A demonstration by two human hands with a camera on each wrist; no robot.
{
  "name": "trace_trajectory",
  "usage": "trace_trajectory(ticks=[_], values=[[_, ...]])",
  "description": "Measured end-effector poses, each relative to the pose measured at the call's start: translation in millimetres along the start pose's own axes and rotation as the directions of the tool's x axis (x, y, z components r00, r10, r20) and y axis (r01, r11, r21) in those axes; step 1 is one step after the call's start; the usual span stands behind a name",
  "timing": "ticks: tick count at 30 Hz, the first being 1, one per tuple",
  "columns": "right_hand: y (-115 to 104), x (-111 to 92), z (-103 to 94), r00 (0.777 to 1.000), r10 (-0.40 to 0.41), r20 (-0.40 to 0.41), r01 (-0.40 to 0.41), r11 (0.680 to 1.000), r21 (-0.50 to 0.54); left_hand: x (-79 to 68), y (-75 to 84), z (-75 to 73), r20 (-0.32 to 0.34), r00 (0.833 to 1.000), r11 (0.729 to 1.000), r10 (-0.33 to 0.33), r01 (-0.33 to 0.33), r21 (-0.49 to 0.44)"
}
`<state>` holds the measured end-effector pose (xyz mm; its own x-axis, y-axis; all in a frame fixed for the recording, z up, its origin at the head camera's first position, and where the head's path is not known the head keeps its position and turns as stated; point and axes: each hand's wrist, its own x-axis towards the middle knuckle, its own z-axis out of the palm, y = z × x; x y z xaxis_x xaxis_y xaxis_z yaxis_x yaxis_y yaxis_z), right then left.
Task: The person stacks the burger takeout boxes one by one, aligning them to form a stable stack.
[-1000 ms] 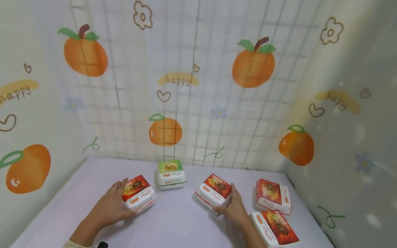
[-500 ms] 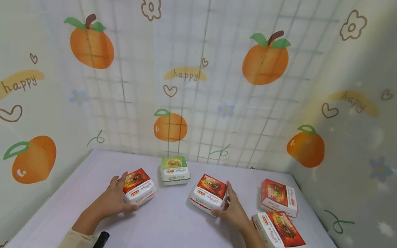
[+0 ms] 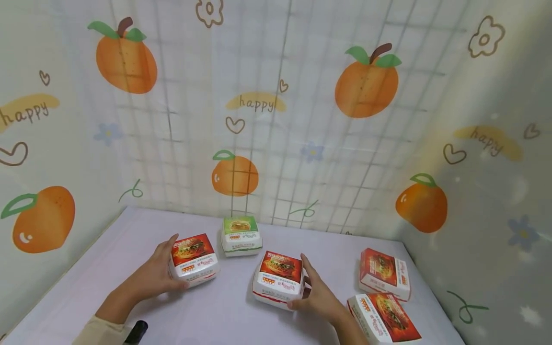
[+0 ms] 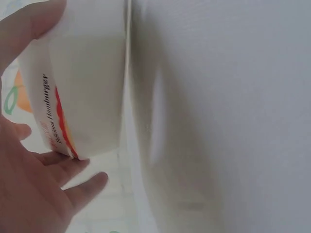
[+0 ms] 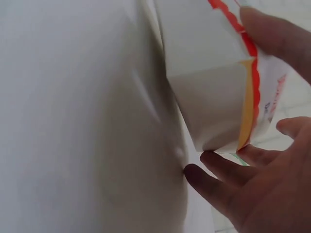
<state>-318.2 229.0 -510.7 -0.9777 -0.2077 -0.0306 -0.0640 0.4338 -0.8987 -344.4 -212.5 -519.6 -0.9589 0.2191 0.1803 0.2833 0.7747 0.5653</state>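
Note:
At the left of the head view, my left hand (image 3: 151, 275) grips a red-and-white hamburger box (image 3: 195, 258) by its left side, thumb near the front and fingers at the back. In the left wrist view the thumb and fingertips touch the white walls of this box (image 4: 87, 92). My right hand (image 3: 321, 297) holds a second red-and-white hamburger box (image 3: 278, 282) by its right side, near the table's middle. The right wrist view shows its lower edge tilted close to the table, with the right hand's fingers (image 5: 226, 170) against one wall.
A green-and-white burger box (image 3: 241, 237) stands behind, between the two held boxes. Two more red-and-white boxes, a rear one (image 3: 384, 273) and a front one (image 3: 384, 317), sit at the right by the forearm. A printed curtain (image 3: 276, 158) encloses the white table (image 3: 215, 316).
The right hand has brought its box left and nearer to me, turning it squarer to view. The left-hand box has also turned slightly straighter. The other boxes stay put; the head view has shifted.

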Motion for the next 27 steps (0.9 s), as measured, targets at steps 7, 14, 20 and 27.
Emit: trace_trajectory(ticks=[7, 14, 20, 27], values=[[-6, -1, 1.0, 0.999, -0.012, 0.044, 0.012, 1.0, -0.005, 4.8, 10.7, -0.6, -0.017, 1.0, 1.0, 0.02, -0.02, 0.008], [-14, -6, 4.1, 0.986, -0.02, 0.164, 0.008, 0.997, 0.073, -0.4, 21.0, -2.5, 0.006, 1.0, 1.0, -0.003, 0.003, 0.01], [-15, -8, 6.9, 0.977, -0.043, 0.208, 0.022, 0.994, 0.104, -6.7, 31.8, -3.8, 0.039, 0.999, 1.0, -0.008, 0.008, 0.011], [-13, -11, 4.6, 0.961, -0.078, 0.265, 0.054, 0.994, 0.096, -8.9, 41.6, -8.8, 0.02, 0.999, 0.999, 0.035, -0.035, 0.042]])
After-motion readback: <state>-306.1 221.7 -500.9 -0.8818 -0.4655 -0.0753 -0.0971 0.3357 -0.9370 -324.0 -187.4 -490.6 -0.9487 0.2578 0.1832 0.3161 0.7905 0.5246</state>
